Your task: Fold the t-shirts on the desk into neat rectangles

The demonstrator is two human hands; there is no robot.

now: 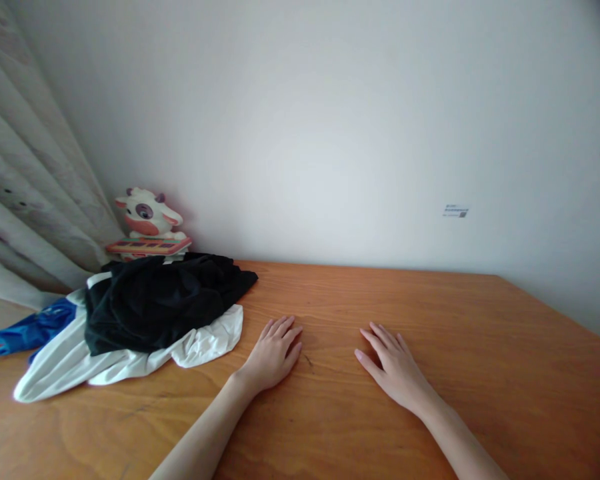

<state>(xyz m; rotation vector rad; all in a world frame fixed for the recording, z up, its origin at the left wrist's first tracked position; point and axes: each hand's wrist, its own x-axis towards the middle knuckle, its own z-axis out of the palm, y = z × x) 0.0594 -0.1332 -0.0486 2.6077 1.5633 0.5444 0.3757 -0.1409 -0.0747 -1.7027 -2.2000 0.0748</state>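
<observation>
My left hand [273,355] lies palm down on the wooden table [330,427], its fingers stretched out and nothing in it. To its left is a heap of clothing: a black garment [165,300] on top, a white garment [130,365] under it, and a blue piece of fabric [40,325] at the far left. A corner of the white cloth ends a little short of my left hand. Across a gap, my right hand [393,368] also rests flat on the wood with its fingers spread, holding nothing.
Behind the clothes stands a toy cow with a small keyboard [147,223], against the white wall [320,133]. A pale patterned curtain [25,167] hangs at the left. On the wall at the right is a small printed label [456,211].
</observation>
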